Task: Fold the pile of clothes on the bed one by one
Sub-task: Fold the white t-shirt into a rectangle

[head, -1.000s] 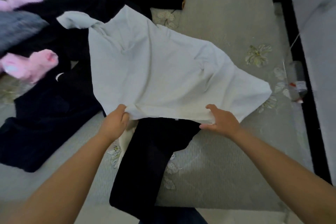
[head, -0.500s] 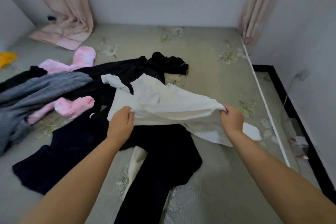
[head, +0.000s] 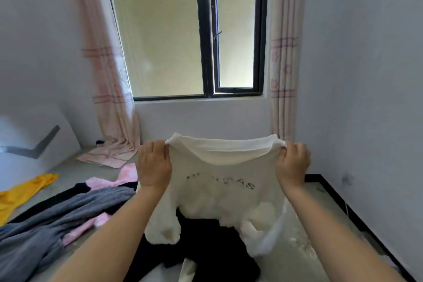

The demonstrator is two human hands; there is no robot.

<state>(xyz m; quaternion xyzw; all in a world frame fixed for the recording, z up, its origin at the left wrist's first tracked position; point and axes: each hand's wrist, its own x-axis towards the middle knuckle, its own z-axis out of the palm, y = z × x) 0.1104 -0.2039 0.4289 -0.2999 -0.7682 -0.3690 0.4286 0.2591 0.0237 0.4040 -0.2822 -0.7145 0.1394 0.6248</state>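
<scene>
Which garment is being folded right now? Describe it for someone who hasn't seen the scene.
Below the window, the left hand and right hand grip a white shirt stretched between them, raised above the bed. Unlike the black, grey and pink clothes below, it is pale and bears faint grey lettering.

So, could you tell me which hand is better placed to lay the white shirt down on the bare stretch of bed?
Probably the right hand: the bare bed lies on its side, while grey, pink and black clothes crowd the left hand's side. Both grip the white shirt, so they would move together.
</scene>
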